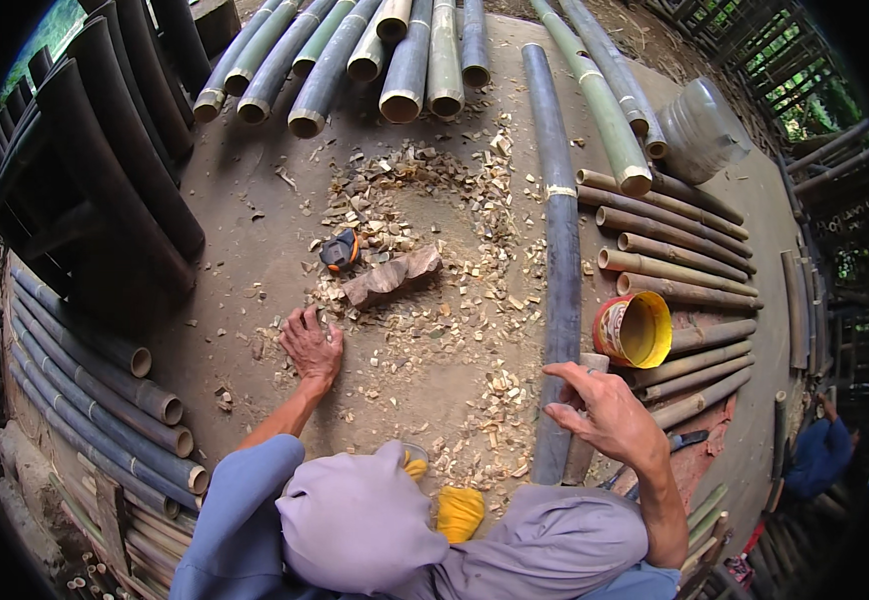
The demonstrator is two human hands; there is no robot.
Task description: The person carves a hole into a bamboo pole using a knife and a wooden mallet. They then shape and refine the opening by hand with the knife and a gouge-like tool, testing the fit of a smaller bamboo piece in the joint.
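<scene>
My left hand (312, 345) rests on the dusty ground, its fingers apart and nothing in them. Just beyond it lie a rough split wood block (393, 275) and a black and orange tape measure (340, 250). On the right, my right hand (610, 410) hovers at the near part of a long dark bamboo pole (562, 260), index finger stretched and thumb apart. I see nothing held in it. A piece of wood (577, 462) lies beside the pole, partly hidden by that hand.
Wood chips (500, 390) litter the ground. Cut bamboo poles (320, 95) lie at the far side, more (105, 380) at left. Shorter bamboo lengths (675, 255) lie at right beside a yellow-rimmed tin (645, 332). A clear plastic jug (700, 130) stands farther back. Another person (820, 458) is at far right.
</scene>
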